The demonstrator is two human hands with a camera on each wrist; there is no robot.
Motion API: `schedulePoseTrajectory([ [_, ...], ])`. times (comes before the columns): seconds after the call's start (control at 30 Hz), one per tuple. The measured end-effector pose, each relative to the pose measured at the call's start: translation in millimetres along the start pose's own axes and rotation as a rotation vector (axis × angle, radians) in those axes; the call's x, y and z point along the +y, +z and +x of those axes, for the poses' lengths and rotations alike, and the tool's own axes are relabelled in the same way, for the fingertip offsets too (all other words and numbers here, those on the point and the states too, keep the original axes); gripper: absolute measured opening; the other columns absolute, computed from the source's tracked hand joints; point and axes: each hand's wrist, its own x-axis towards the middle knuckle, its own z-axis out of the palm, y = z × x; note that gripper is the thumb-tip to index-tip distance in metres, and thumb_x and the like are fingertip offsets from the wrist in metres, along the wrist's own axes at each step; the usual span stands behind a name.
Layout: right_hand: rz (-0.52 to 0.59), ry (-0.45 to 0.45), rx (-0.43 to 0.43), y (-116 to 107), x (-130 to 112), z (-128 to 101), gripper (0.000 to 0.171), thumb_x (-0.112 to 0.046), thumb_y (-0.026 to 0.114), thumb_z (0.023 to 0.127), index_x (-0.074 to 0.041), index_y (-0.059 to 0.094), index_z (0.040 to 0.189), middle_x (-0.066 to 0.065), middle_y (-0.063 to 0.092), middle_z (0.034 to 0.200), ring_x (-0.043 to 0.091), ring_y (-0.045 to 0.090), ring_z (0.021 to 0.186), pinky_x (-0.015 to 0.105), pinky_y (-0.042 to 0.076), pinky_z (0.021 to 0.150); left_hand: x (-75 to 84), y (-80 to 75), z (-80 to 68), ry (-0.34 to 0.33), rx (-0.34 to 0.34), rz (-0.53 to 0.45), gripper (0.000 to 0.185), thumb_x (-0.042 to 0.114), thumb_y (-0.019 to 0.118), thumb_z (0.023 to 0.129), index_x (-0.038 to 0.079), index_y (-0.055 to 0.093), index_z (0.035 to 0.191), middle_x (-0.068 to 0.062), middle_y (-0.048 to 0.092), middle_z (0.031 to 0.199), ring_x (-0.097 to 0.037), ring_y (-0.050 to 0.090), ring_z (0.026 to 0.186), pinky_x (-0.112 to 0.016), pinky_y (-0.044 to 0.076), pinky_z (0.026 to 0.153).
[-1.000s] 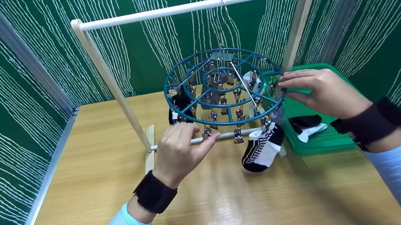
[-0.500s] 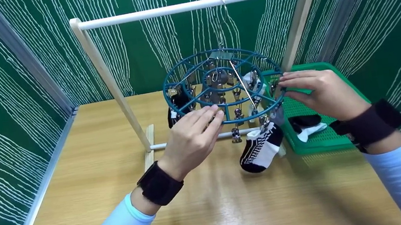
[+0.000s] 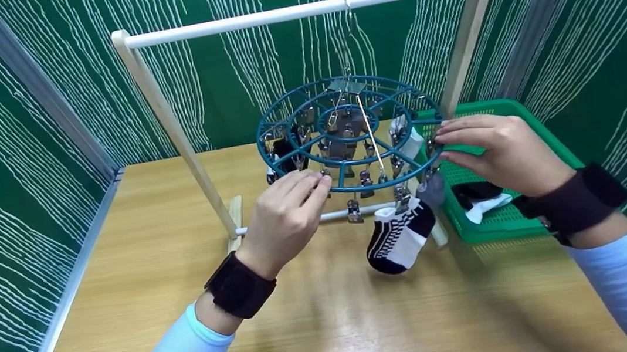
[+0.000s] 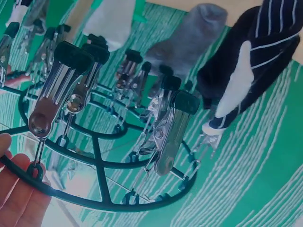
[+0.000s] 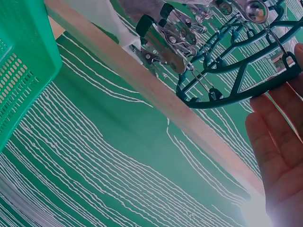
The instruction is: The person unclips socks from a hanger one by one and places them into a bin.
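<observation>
The table point(image 3: 331, 327) is smooth, with wood grain. Toward its far edge stands the pale wooden rack point(image 3: 165, 116), and from it hangs the round teal hanger point(image 3: 342, 164). My left hand point(image 3: 288, 214) pinches its near side, my right hand point(image 3: 502, 145) its right side. I judge this step as turning it; next calls for gentle holding. Below hang a soft patterned sock point(image 3: 400, 240) and shiny metal clips point(image 3: 354, 211).

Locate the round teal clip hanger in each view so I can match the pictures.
Head: the clip hanger hangs mid-picture, below the white bar.
Left wrist: the clip hanger spans the lower left and middle.
Right wrist: the clip hanger is at upper right, cut by the edge.
Shared landmark: the white-lined green wall.
</observation>
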Motion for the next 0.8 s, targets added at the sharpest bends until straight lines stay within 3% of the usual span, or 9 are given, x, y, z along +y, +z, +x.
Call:
schedulePoseTrajectory([
  [0.2, -0.032, -0.073, 0.011, 2, -4, 1, 0.033, 0.006, 0.095, 0.076, 0.001, 0.083, 0.108, 0.020, 0.082, 0.108, 0.037, 0.078, 0.102, 0.002, 0.031, 0.115, -8.7, 1.9, -8.0, -0.017, 0.013, -0.012, 0.015, -0.005, 0.083, 0.090, -0.001, 0.082, 0.105, -0.014, 0.083, 0.100, -0.028, 0.082, 0.099, -0.039, 0.066, 0.094],
  [0.33, -0.066, -0.106, 0.008, 4, -9, 2, 0.035, 0.003, 0.095, 0.077, -0.001, 0.084, 0.109, 0.018, 0.082, 0.106, 0.034, 0.077, 0.100, 0.026, 0.059, 0.103, -13.7, 1.8, -13.6, -0.039, 0.009, -0.015, 0.016, -0.003, 0.083, 0.090, -0.001, 0.082, 0.106, -0.016, 0.083, 0.103, -0.030, 0.082, 0.103, -0.040, 0.066, 0.096],
  [0.43, -0.069, -0.122, 0.001, 4, -14, 4, 0.034, 0.002, 0.095, 0.078, -0.001, 0.084, 0.109, 0.018, 0.082, 0.106, 0.033, 0.077, 0.099, 0.047, 0.063, 0.088, -17.3, 1.1, -16.3, -0.059, 0.005, -0.006, 0.017, -0.003, 0.084, 0.090, -0.002, 0.082, 0.107, -0.017, 0.083, 0.105, -0.031, 0.082, 0.104, -0.040, 0.066, 0.096],
  [0.8, -0.026, -0.169, 0.006, 11, -29, 10, 0.030, 0.001, 0.091, 0.083, -0.002, 0.082, 0.111, 0.014, 0.082, 0.105, 0.030, 0.077, 0.097, 0.044, 0.063, 0.086, -28.5, 4.3, -24.9, -0.159, -0.004, 0.046, 0.017, -0.003, 0.080, 0.093, -0.006, 0.080, 0.110, -0.022, 0.082, 0.109, -0.034, 0.082, 0.106, -0.041, 0.067, 0.092],
])
